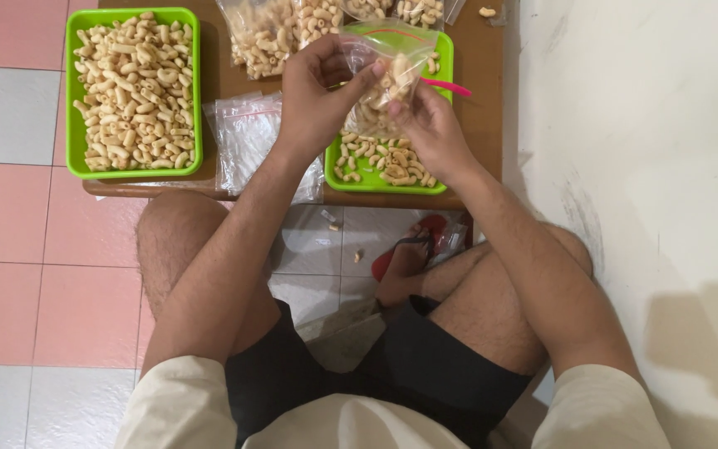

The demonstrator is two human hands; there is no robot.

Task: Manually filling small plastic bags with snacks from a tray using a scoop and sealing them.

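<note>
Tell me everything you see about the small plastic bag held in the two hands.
The small plastic bag is clear and thin, with a red line near its top edge. It is partly filled with pale, curved macaroni-like pieces. It hangs upright above the right green tray. The left hand pinches its upper left part; the right hand holds its lower right side.

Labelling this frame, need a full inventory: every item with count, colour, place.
held bag: 1, clear, part-filled with pasta, between both hands
trays: 2, green, on table; left full of pasta, right nearly empty
filled bags: several, clear, table's far edge
empty bags: a pile, clear, between trays
spoon: 1, pink, right tray
table: 1, brown
sandal: 1, red, on floor
left hand: grips bag
right hand: grips bag
</note>
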